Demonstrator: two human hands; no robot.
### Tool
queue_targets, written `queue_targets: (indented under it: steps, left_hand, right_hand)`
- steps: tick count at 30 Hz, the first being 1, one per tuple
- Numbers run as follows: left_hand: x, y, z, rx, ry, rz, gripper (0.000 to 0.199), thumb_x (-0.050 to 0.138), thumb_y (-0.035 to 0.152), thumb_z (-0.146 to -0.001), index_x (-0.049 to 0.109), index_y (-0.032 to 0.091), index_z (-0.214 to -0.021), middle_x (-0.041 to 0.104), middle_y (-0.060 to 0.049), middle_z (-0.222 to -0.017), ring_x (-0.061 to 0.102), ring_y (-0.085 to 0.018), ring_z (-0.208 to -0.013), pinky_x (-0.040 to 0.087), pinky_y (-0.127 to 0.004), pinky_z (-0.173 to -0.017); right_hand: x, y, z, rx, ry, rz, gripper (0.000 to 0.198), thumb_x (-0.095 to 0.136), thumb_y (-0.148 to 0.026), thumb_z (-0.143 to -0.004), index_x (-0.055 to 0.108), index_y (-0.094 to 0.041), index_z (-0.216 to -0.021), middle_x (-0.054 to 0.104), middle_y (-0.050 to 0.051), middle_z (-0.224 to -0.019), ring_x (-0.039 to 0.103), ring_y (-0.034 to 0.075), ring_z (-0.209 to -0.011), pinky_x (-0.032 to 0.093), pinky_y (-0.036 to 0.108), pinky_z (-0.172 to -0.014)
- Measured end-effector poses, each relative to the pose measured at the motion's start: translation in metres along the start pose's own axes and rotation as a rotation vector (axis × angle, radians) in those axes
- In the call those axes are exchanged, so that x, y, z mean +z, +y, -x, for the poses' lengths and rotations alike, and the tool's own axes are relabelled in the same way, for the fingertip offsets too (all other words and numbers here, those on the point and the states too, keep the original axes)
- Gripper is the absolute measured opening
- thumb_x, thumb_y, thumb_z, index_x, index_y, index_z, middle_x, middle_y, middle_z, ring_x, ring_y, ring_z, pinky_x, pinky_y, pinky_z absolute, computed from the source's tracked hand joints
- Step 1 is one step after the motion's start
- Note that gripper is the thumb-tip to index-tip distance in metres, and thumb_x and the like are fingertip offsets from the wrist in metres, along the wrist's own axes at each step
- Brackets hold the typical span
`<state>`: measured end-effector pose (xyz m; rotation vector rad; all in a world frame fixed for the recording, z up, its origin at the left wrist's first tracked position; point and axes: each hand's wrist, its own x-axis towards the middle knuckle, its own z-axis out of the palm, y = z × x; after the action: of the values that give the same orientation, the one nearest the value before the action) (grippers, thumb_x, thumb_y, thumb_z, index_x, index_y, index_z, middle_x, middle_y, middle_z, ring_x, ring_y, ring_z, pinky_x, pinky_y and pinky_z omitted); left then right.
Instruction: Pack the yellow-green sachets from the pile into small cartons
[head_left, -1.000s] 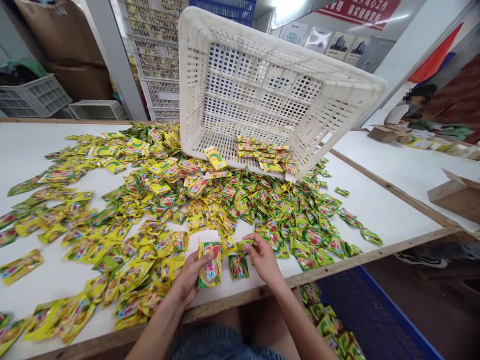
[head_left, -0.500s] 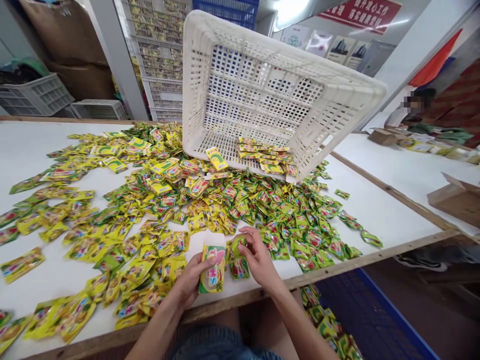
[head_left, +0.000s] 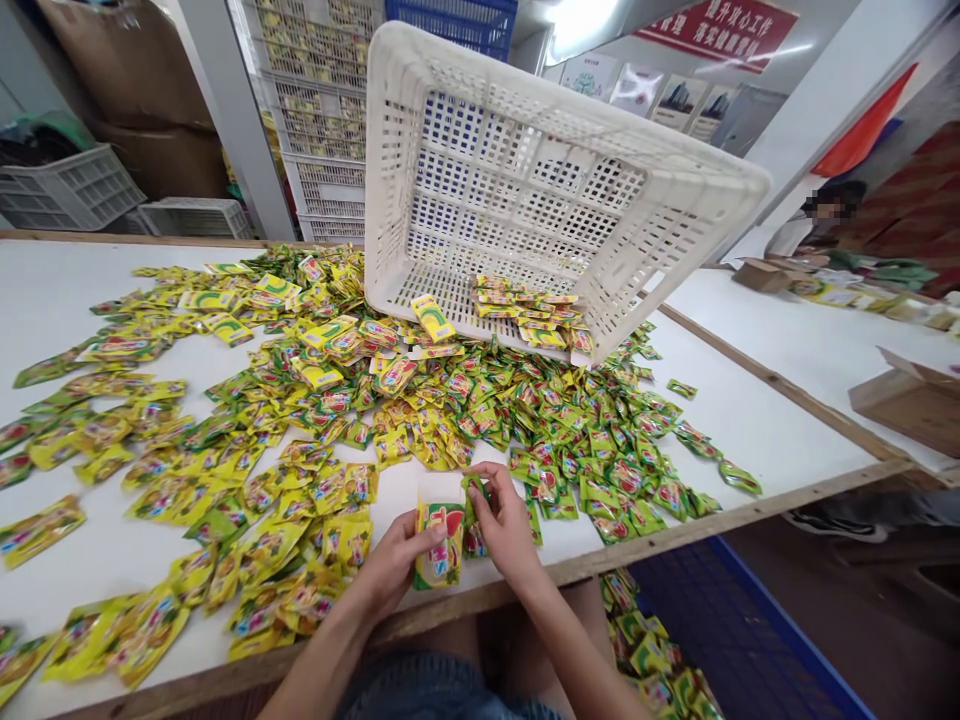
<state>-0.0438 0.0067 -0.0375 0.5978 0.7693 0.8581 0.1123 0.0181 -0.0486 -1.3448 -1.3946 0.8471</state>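
Observation:
Near the table's front edge, my left hand (head_left: 397,560) is closed round a small yellow and green candy box (head_left: 439,550), its white top flap raised at the far end. Just right of the box, my right hand (head_left: 501,515) pinches a small green candy packet (head_left: 474,492) between thumb and fingers. Another green packet (head_left: 475,543) lies below it, partly covered by that hand. Yellow packets (head_left: 347,540) are heaped on the left, and green packets (head_left: 622,475) spread out on the right.
A white plastic basket (head_left: 570,130) lies tipped on its side behind the heap, with several filled boxes (head_left: 532,310) inside. Below the table edge, a blue crate (head_left: 720,620) holds more packets. A person (head_left: 817,215) is at the far right table, near cardboard boxes (head_left: 911,400).
The candy box has shifted slightly right in my left hand. My right hand has brought the green packet closer to the box's raised flap.

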Motion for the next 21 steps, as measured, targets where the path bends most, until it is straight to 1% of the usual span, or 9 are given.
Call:
queue_targets:
  steps: [3,6,8,10,13,15,17,19,21]
  left_hand:
    - [0.002,0.0,-0.001,0.008,-0.021,0.006,0.035,0.073,0.026,-0.066,0.068,0.009,-0.096,0.073,-0.011,-0.084,0.067,-0.022,-0.071,0.049,-0.029,-0.067]
    - [0.001,0.001,0.0,0.005,-0.031,0.018,0.035,0.073,0.026,-0.066,0.068,0.009,-0.096,0.073,-0.011,-0.085,0.067,-0.023,-0.073,0.049,-0.03,-0.069]
    - [-0.001,0.001,0.001,0.004,-0.028,0.029,0.034,0.073,0.026,-0.066,0.068,0.01,-0.096,0.073,-0.011,-0.085,0.067,-0.023,-0.074,0.049,-0.03,-0.07]
    - [-0.003,0.002,0.002,0.012,-0.029,0.046,0.034,0.072,0.025,-0.066,0.068,0.011,-0.097,0.073,-0.011,-0.085,0.067,-0.022,-0.075,0.049,-0.03,-0.072]
    - [-0.004,0.003,0.001,0.036,-0.007,0.043,0.035,0.071,0.027,-0.067,0.067,0.012,-0.099,0.073,-0.01,-0.086,0.067,-0.022,-0.075,0.049,-0.03,-0.072]
    - [-0.003,0.003,-0.001,0.066,0.061,-0.034,0.037,0.072,0.031,-0.066,0.067,0.012,-0.097,0.073,-0.01,-0.083,0.066,-0.023,-0.074,0.049,-0.03,-0.07]
    - [-0.001,0.003,-0.003,0.098,0.128,-0.16,0.039,0.073,0.035,-0.064,0.068,0.011,-0.094,0.073,-0.009,-0.079,0.066,-0.023,-0.072,0.048,-0.028,-0.066]
    - [0.001,0.001,-0.004,0.126,0.116,-0.262,0.04,0.073,0.036,-0.063,0.067,0.011,-0.094,0.073,-0.008,-0.078,0.065,-0.022,-0.071,0.048,-0.027,-0.065]
    - [0.003,0.0,-0.003,0.13,0.043,-0.31,0.041,0.072,0.035,-0.065,0.065,0.012,-0.098,0.072,-0.007,-0.078,0.064,-0.022,-0.07,0.047,-0.027,-0.067]
  right_hand:
    - [0.0,-0.001,-0.002,0.106,0.008,-0.001,0.032,0.051,-0.04,-0.082,0.052,-0.018,-0.106,0.061,0.007,-0.101,0.056,0.021,-0.094,0.043,0.031,-0.083]
    - [-0.003,-0.001,-0.005,0.196,-0.16,-0.103,0.033,0.052,-0.047,-0.079,0.06,-0.017,-0.09,0.065,0.006,-0.088,0.058,0.022,-0.088,0.045,0.032,-0.08]
    - [-0.007,-0.003,-0.007,0.189,-0.257,-0.185,0.033,0.053,-0.048,-0.079,0.061,-0.017,-0.087,0.066,0.005,-0.086,0.059,0.022,-0.086,0.046,0.032,-0.08]
    - [-0.01,-0.005,-0.007,0.159,-0.298,-0.233,0.033,0.055,-0.047,-0.078,0.06,-0.018,-0.092,0.065,0.004,-0.089,0.059,0.021,-0.088,0.045,0.032,-0.082]
    - [-0.014,-0.007,-0.008,0.129,-0.228,-0.228,0.035,0.057,-0.047,-0.076,0.06,-0.018,-0.096,0.065,0.005,-0.09,0.058,0.022,-0.088,0.045,0.033,-0.082]
    - [-0.018,-0.01,-0.009,0.133,-0.113,-0.202,0.036,0.058,-0.047,-0.075,0.06,-0.017,-0.094,0.065,0.005,-0.086,0.058,0.021,-0.081,0.046,0.031,-0.076]
    - [-0.021,-0.016,-0.012,0.136,-0.059,-0.2,0.034,0.059,-0.047,-0.075,0.06,-0.017,-0.092,0.064,0.004,-0.08,0.056,0.018,-0.071,0.046,0.028,-0.067]
    - [-0.024,-0.024,-0.017,0.106,-0.126,-0.195,0.03,0.057,-0.043,-0.076,0.06,-0.018,-0.091,0.062,0.002,-0.074,0.054,0.016,-0.065,0.044,0.025,-0.059]
    - [-0.026,-0.033,-0.022,0.031,-0.23,-0.128,0.022,0.055,-0.037,-0.079,0.06,-0.017,-0.087,0.06,0.0,-0.072,0.052,0.015,-0.066,0.042,0.024,-0.06]
